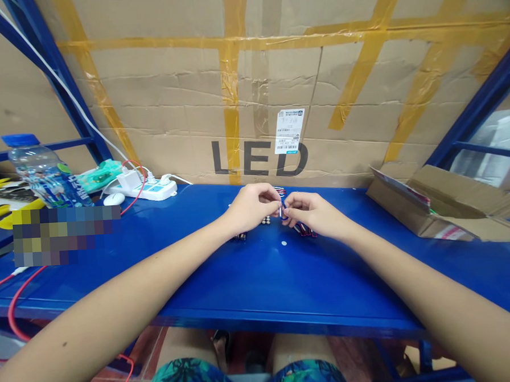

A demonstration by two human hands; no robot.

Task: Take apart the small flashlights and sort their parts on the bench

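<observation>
**Our left hand (252,207) and right hand (311,212) meet on a small blue wire loop (282,208)**

We hold the small blue wire loop in front of us, just above the blue steel bench (260,282). The fingertips of both hands are closed on it from either side, pinching it between them. Our fingers hide most of it, so we cannot tell exactly how it is gripped or how it is made. Red-and-blue wired parts (304,229) lie in a small heap just below our right hand. Dark parts (240,236) sit under our left hand, with metal-capped pieces (265,219) just beside it. A small pale disc (284,243) lies alone on the bench near our hands. Farther left stand a water bottle (44,173), a computer mouse (113,199) and a power strip (146,189). An open cardboard box (444,207) rests at the right end, and a taped carton (255,111) printed "LED" stands behind the bench.
</observation>
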